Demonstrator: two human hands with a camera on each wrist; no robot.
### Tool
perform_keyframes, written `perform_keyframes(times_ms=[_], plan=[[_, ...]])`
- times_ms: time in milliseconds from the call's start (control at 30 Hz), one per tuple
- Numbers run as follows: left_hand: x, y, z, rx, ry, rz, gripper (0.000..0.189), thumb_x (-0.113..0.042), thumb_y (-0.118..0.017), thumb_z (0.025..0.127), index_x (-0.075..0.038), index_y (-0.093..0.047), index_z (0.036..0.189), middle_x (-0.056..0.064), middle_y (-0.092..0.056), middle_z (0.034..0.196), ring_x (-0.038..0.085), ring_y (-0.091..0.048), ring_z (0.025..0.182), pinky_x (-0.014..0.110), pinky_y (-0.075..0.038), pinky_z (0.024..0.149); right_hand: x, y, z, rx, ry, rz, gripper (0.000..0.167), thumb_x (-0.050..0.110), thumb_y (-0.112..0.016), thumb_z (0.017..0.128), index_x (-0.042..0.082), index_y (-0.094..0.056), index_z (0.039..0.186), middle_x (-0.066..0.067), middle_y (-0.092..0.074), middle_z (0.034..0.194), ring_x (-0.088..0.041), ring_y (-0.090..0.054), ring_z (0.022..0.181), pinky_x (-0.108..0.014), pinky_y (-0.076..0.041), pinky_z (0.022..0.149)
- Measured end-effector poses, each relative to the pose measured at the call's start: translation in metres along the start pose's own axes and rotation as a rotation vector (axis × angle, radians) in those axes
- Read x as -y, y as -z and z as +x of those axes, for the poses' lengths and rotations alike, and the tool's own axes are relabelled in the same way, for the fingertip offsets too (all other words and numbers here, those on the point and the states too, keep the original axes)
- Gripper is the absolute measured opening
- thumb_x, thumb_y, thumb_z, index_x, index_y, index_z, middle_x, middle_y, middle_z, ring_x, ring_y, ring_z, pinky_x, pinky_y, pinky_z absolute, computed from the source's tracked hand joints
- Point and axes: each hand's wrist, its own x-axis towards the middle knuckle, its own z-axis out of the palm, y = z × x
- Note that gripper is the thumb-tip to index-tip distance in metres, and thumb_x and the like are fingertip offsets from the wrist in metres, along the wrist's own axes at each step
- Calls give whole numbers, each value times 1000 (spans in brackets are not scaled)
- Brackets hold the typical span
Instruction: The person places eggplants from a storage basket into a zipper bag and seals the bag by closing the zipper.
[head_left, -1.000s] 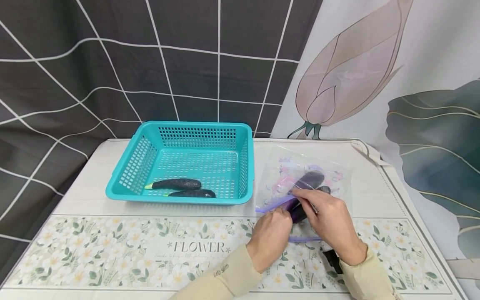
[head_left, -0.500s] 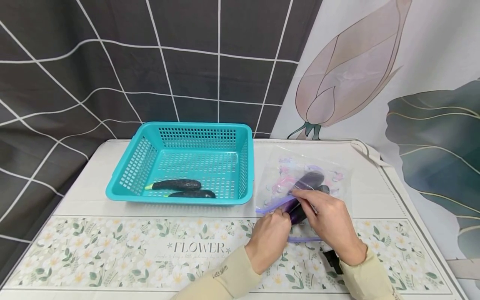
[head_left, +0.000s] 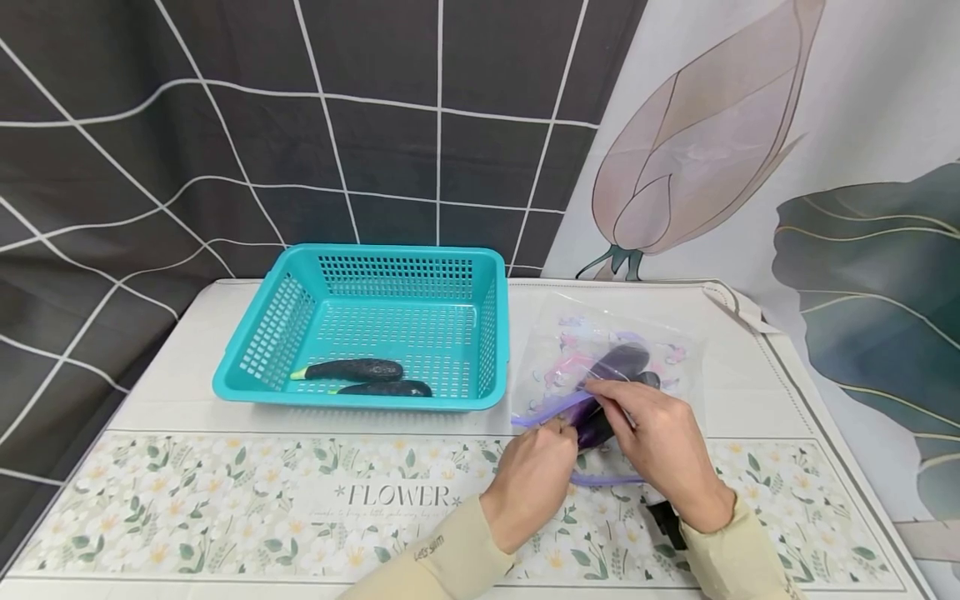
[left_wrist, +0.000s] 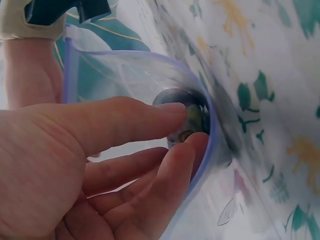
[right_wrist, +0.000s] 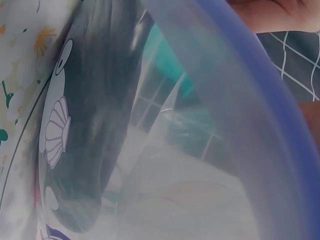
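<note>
A clear zip bag with a purple seal and pink print lies on the right of the table, its mouth facing me. Inside are two eggplants, one long purple eggplant and a darker eggplant beside it. My right hand pinches the upper lip of the bag's mouth, holding it up. At the opening, my left hand has thumb and fingers spread around the stem end of an eggplant, with a gap between the fingertips. In the right wrist view, an eggplant shows through the plastic.
A turquoise slotted basket stands left of the bag. Two more dark eggplants, a front eggplant and one behind, lie along its near side. A floral cloth covers the table. Curtains hang behind.
My left hand has drawn back slightly to the left and toward me, showing more of the darker eggplant's near end. The right hand, bag and basket stay in place.
</note>
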Motion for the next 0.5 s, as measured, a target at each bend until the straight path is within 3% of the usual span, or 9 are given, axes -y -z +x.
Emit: perform_keyframes(times_ms=[200, 367, 500], plan=[[4, 11, -4, -42, -19, -55, 11, 1, -72, 84, -3, -74, 94, 3, -68, 81, 12, -66, 62, 17, -47, 45, 0, -1, 0, -13, 11, 4, 38, -9, -80, 75, 7, -77, 109, -5, -76, 104, -23, -73, 93, -39, -58, 71], [10, 21, -7, 8, -24, -173, 19, 3, -70, 83, -2, -74, 100, 3, -67, 84, 7, -59, 58, 13, -37, 42, -1, -1, 0, -16, 16, 8, 38, -9, -81, 75, 7, -77, 109, -5, -76, 103, -23, -73, 91, -38, -58, 70], [13, 29, -10, 32, -52, -209, 18, 3, -69, 83, -2, -74, 100, 3, -66, 84, 3, -49, 54, 11, -32, 42, 0, -1, 0, -14, 10, 8, 38, -9, -81, 75, 7, -76, 109, -5, -76, 103, -22, -73, 91, -38, -58, 70]])
